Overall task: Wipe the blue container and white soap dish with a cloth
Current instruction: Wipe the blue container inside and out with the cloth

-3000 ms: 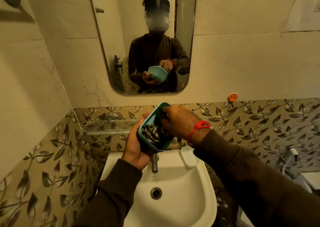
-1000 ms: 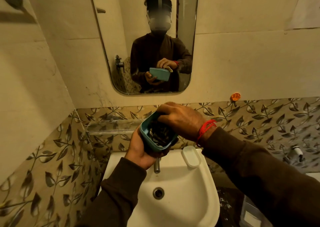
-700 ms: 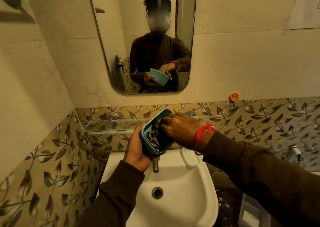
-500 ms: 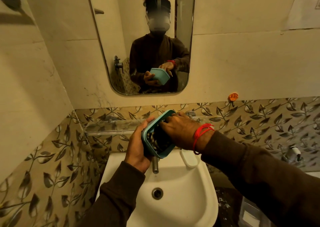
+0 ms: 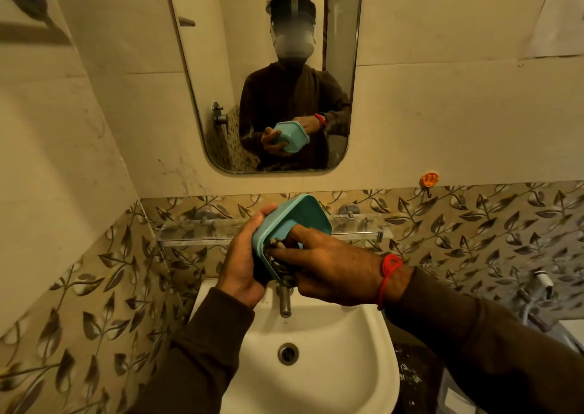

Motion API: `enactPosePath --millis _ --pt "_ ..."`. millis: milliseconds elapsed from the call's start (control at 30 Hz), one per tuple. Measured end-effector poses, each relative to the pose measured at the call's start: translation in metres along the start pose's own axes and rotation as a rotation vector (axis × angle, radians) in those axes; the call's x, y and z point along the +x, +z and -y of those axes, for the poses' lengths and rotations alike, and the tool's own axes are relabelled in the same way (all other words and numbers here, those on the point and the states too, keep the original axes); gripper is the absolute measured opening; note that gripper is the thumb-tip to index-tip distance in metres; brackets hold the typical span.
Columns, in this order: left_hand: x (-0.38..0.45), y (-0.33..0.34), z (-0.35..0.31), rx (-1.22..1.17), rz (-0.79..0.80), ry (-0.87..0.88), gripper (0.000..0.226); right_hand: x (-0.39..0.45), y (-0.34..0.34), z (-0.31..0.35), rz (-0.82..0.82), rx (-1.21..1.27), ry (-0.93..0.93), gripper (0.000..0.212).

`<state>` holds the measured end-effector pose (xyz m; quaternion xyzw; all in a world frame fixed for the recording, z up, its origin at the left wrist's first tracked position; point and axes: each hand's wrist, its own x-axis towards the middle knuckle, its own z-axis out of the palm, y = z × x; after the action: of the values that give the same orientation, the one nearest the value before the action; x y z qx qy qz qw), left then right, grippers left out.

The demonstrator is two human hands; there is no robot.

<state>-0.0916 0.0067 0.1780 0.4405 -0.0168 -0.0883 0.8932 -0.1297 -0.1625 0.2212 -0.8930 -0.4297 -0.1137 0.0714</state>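
Your right hand's fingers curl into the blue container, pinching a dark striped cloth against its inner wall; only a crumpled bit of the cloth shows past the lower rim, so how much of it lies inside is hard to say. Your right hand sits just above the tap, a red thread looped round the wrist. Your left hand grips the container from the outside, thumb up along its near edge and fingers wrapped round the back (the mirror above the tap shows those fingers spread under the base). The container is tilted on its side, its mouth turned toward your right hand, held in the air directly above the tap and in front of the glass shelf. Below the tap lies the white basin with its round drain. Your right forearm covers the basin's rim to the right of the tap, and the white soap dish cannot be made out there. Up and well to the right of the tap, an orange hook sticks to the wall. Dark brown sleeves cover both arms.
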Motion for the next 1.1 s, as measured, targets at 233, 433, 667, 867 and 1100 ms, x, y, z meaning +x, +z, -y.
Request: enactPosePath --millis 233,433,667,867,1100 --pt "-0.004 -0.007 0.002 0.076 -0.026 -0.322 0.054 -0.019 -0.005 -0.038 0.092 -0.296 0.037 0.054" --pt "0.000 -0.011 -0.007 0.016 0.003 -0.457 0.056 -0.025 0.011 -0.041 0.006 -0.326 -0.007 0.056" --pt "0.012 -0.012 0.005 0.333 -0.059 -0.191 0.098 -0.019 0.012 -0.033 -0.127 0.025 0.181 0.035" --pt "0.009 0.014 0.038 0.144 -0.033 0.101 0.070 0.011 0.000 -0.016 -0.181 0.614 0.314 0.015" --pt "0.022 0.001 0.012 0.109 -0.030 -0.113 0.078 0.011 0.012 -0.008 -0.019 0.297 0.054 0.042"
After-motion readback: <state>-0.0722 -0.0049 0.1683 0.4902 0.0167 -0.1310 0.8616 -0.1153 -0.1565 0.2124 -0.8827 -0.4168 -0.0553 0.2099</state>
